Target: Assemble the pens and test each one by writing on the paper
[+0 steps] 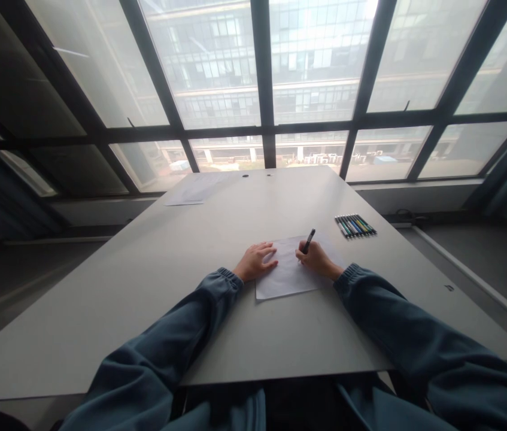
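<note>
With the white rectangular paper sheet (289,282) as the dial's centre and the windows at twelve, the person's left hand (255,261) lies at nine o'clock. Its fingers are loosely extended, the thumb apart from them; it grips nothing and rests over the sheet's edge. The right hand (317,261), on the sheet's three o'clock side, has its fingers closed around a slim black pen (310,238), whose upper end leans toward one o'clock; the writing tip is hidden by the fingers. Any writing on the sheet is too faint to read.

At two o'clock on the smooth white tabletop (145,269) lies a neat row of dark-barrelled pens with coloured sections (355,227), green, blue and yellow among them; any brand lettering is too small to read. Further white papers (189,194) lie at ten o'clock, and a small dark mark (449,288) shows at three.
</note>
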`<control>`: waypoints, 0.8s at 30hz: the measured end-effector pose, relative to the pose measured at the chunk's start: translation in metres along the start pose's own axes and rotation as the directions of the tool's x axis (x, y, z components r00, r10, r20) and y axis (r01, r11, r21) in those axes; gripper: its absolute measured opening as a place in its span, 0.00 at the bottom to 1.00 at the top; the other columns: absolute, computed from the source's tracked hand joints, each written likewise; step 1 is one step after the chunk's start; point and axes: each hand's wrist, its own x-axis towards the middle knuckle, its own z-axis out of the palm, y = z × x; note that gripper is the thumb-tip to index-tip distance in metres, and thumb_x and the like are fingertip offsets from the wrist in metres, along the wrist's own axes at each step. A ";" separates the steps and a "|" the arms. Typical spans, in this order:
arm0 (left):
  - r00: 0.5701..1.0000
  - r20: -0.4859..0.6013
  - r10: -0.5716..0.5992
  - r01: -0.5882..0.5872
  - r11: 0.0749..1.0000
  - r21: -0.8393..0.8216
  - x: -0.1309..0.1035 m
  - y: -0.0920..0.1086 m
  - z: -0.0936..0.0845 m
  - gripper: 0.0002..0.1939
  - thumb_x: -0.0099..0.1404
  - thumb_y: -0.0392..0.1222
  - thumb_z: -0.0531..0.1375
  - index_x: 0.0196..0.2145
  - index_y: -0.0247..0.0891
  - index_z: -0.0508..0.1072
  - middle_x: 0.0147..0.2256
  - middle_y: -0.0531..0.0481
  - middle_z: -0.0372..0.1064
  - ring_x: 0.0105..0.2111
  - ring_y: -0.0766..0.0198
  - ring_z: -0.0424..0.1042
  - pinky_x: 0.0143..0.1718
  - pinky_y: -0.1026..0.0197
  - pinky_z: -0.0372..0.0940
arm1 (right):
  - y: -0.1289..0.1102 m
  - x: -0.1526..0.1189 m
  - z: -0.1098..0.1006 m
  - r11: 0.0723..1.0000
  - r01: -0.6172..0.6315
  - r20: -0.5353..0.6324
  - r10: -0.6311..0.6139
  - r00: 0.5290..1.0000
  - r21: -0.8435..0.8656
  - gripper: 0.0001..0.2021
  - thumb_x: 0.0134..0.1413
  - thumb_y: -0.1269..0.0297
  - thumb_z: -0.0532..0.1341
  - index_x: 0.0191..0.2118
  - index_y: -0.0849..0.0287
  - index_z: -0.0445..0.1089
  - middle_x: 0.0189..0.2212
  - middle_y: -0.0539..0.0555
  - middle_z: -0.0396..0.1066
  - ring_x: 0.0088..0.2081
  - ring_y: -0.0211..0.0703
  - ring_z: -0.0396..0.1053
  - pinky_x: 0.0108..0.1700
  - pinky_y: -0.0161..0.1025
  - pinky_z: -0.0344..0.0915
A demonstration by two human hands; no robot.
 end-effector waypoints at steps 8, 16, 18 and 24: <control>0.986 -0.142 0.088 -0.084 0.996 0.034 -0.002 0.020 -0.016 0.26 0.64 0.54 0.61 0.57 0.42 0.68 0.55 0.43 0.69 0.55 0.51 0.67 0.58 0.45 0.59 | -0.009 -0.003 -0.006 0.978 0.195 -0.139 -0.182 0.973 0.078 0.15 0.61 0.51 0.57 0.33 0.56 0.70 0.19 0.47 0.64 0.23 0.38 0.61 0.29 0.35 0.58; 0.932 -0.026 0.362 -0.363 0.926 -0.102 -0.008 0.055 -0.026 0.27 0.68 0.55 0.57 0.61 0.44 0.64 0.49 0.43 0.73 0.51 0.55 0.70 0.55 0.51 0.62 | -0.020 -0.010 -0.004 0.959 0.283 0.068 -0.282 0.957 -0.015 0.05 0.61 0.64 0.55 0.41 0.55 0.66 0.26 0.49 0.69 0.25 0.38 0.61 0.30 0.34 0.55; 0.913 0.010 0.407 -0.404 0.908 -0.108 -0.009 0.059 -0.026 0.25 0.68 0.55 0.57 0.60 0.45 0.67 0.49 0.43 0.73 0.50 0.55 0.70 0.54 0.51 0.62 | -0.019 -0.010 -0.002 0.951 0.304 0.099 -0.298 0.950 -0.054 0.07 0.58 0.69 0.56 0.43 0.56 0.65 0.27 0.49 0.69 0.26 0.38 0.61 0.30 0.34 0.54; 0.905 0.056 0.421 -0.412 0.903 -0.125 -0.010 0.061 -0.027 0.21 0.69 0.55 0.55 0.55 0.45 0.73 0.47 0.43 0.75 0.50 0.55 0.71 0.54 0.50 0.63 | -0.022 -0.012 0.004 0.967 0.250 0.137 -0.243 0.960 -0.037 0.11 0.54 0.72 0.59 0.44 0.55 0.64 0.25 0.48 0.67 0.25 0.37 0.59 0.29 0.32 0.53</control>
